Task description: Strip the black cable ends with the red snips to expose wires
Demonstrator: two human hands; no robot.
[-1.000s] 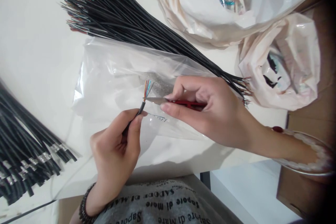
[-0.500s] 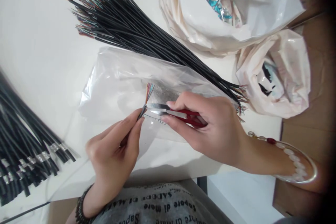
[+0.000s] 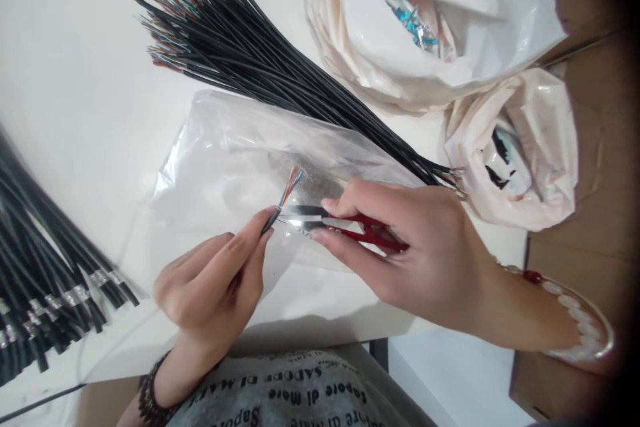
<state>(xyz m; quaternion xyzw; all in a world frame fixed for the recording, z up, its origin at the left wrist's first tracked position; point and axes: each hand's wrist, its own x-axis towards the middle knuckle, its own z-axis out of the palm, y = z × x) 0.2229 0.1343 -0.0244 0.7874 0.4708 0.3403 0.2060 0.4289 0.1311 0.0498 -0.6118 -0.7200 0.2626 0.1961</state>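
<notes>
Black cable (image 3: 271, 221) at one o'clock from the left hand (image 3: 215, 280)

From my distant seat, I saw a white table (image 3: 60, 33) fill most of the view. A large white bag (image 3: 480, 27) sat at one o'clock and a smaller bag (image 3: 557, 140) near three. One cable bundle (image 3: 305, 77) lay at eleven, another bundle (image 3: 50, 273) at eight. A clear plastic bag (image 3: 215, 140) lay beneath the work.

The right hand (image 3: 420, 247) was partly curled around red-handled snips (image 3: 370, 233), entering from just past three o'clock with the blades pointing toward nine. I could not tell whether the tips touched. The left hand, nearer to the cable, had thumb and forefinger pinched closed on it. The cable's long axis pointed to one o'clock, crossing the line of the blades right where the coloured wires (image 3: 291, 187) left the black jacket.
</notes>
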